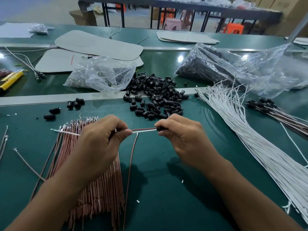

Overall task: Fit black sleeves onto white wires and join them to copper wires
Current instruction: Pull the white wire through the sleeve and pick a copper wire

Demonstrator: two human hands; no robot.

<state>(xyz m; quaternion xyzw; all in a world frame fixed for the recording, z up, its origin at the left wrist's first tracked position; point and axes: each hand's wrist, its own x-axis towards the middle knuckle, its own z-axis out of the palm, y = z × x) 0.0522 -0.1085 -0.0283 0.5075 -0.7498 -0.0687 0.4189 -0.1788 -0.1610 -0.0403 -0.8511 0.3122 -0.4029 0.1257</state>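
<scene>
Left hand (103, 140): thumb and fingers curled, pinching a white wire (145, 131) and a copper wire (143, 129) side by side. Right hand (180, 135): fingertips pinch a black sleeve (161, 128) at the 3 o'clock end of that pair. The pair spans the gap between my hands at centre. Copper bundle (100, 189) lies under my left hand, 8 o'clock. Sleeve pile (155, 97) at 12 o'clock. White bundle (250, 139) at 3 o'clock on the green table (166, 197).

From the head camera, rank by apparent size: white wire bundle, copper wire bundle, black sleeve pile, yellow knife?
Largest first:
white wire bundle
copper wire bundle, partly hidden by left arm
black sleeve pile
yellow knife
</scene>
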